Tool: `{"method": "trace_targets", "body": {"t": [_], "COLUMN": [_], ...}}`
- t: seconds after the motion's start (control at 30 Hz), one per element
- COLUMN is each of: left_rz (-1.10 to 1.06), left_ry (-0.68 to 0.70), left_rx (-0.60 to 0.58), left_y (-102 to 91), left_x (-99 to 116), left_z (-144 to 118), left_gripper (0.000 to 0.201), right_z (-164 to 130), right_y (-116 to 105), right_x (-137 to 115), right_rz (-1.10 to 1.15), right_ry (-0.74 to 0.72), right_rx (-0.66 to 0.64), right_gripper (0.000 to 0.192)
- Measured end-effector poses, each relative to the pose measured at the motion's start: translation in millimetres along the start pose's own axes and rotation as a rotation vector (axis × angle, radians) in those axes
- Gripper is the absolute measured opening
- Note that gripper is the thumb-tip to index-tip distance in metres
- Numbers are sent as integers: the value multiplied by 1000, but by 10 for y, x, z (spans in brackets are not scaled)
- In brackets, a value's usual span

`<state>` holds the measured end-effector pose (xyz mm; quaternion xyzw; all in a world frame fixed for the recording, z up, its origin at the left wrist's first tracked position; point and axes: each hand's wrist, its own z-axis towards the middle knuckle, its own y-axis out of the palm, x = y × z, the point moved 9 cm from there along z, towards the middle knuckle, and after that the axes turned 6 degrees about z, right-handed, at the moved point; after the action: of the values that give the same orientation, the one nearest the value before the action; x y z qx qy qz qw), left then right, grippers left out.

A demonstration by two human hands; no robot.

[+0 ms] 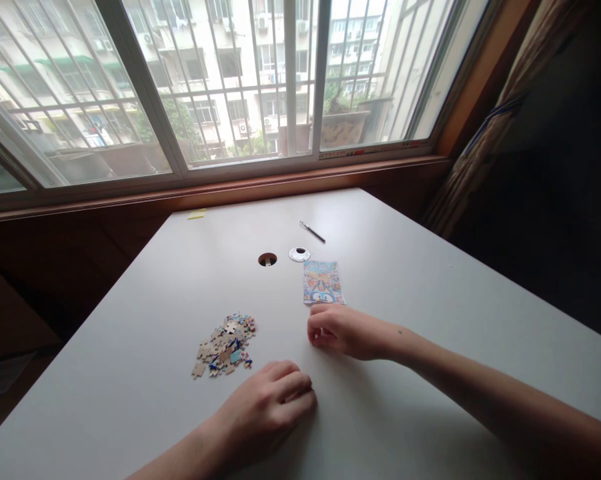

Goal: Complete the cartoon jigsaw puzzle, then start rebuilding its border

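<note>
A loose heap of jigsaw puzzle pieces (226,348) lies left of centre, many with their plain grey-brown backs up and some showing coloured print. To the right of this heap and nearer to me, my left hand (276,405) rests on the table, fingers curled and closed; its fingertips are hidden underneath. My right hand (336,331) is just below a small colourful picture sheet (323,283) with a blue cartoon face. Its fingers are bent in toward the thumb, and whatever they may hold does not show.
The white table (130,333) narrows toward a barred window (240,87). Beyond the sheet are a cable hole (267,261), its round cover (299,255) and a pen (313,232). Yellow paper (197,214) sticks to the far left corner. A curtain (500,127) hangs at right.
</note>
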<state>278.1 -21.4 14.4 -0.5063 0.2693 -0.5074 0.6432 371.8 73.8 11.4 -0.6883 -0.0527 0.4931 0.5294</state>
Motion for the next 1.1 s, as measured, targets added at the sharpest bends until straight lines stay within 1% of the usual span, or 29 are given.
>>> {"method": "trace_targets", "body": {"t": [0.07, 0.13, 0.2, 0.27, 0.3, 0.37, 0.43, 0.47, 0.53, 0.63, 0.8, 0.93, 1.1], "left_rz": [20, 28, 80, 202, 273, 336, 297, 260, 195, 158, 235, 272, 155], "left_ry": [-2, -29, -120, -253, -306, -351, -361, -366, -382, -406, -395, -401, -473], "left_rx": [5, 43, 93, 109, 89, 14, -47, -57, -57, -37, 80, 115, 189], "left_y": [2, -36, -115, -208, -242, -268, -275, -283, -303, -315, -357, -365, -470], "left_x": [27, -13, -172, -417, -538, -734, -865, -908, -963, -1007, -1100, -1231, -1382], "left_z": [7, -5, -42, -103, -135, -185, -230, -251, -291, -346, -436, -506, -539], "left_gripper": [29, 34, 35, 31, 28, 23, 25, 28, 31, 29, 29, 30, 29], "right_z": [-7, -13, -18, -25, -29, -38, -49, -53, -59, -61, -50, -48, -46], "right_y": [10, 9, -9, -21, -22, -24, -24, -24, -18, -20, -35, -41, -59], "right_x": [-5, -19, -39, -51, -53, -57, -61, -60, -54, -63, -110, -123, -152], "right_rz": [-5, -10, -16, -29, -36, -52, -75, -91, -121, -151, -165, -188, -174], "right_ry": [-11, -27, -48, -57, -58, -59, -63, -62, -59, -64, -76, -76, -108], "right_rx": [-16, -27, -23, -23, -26, -29, -29, -29, -35, -35, -20, -4, 43], "right_gripper": [15, 17, 17, 17, 17, 17, 17, 18, 18, 18, 18, 19, 21]}}
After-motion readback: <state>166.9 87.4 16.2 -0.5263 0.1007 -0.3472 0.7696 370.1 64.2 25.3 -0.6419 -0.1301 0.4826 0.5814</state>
